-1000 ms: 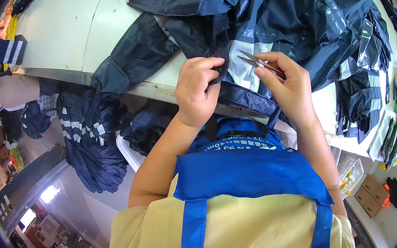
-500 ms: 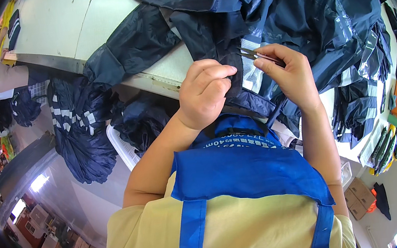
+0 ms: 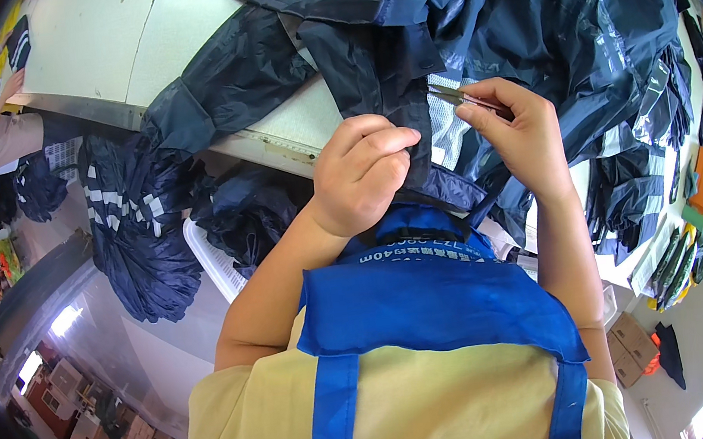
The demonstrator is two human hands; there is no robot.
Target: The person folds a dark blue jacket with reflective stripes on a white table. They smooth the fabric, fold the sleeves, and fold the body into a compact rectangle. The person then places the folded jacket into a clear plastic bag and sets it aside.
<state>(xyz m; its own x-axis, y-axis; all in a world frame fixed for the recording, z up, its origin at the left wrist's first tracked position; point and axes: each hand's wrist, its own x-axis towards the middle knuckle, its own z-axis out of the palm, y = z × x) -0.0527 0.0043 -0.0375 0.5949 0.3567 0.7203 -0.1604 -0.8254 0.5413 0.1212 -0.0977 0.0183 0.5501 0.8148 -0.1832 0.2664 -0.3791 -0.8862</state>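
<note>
My left hand is closed, thumb and fingers pinching the edge of a dark navy garment. The garment drapes over the table's near edge in front of me. My right hand grips a small pair of thread snips. Their two pointed blades stand slightly apart and reach left toward the garment edge, just above my left fingertips. Under the blades shows a pale mesh strip. What exactly lies at the blade tips is too small to tell.
More navy garments heap over the white table to the right. Bundled dark clothing hangs at the left, beside a white basket. Another person's arm rests at the table's far left. Cardboard boxes stand at the lower right.
My left hand has shifted slightly down and left along the garment edge. The snips have moved a little right and down. At far left, the other person's arm now reaches onto the table.
</note>
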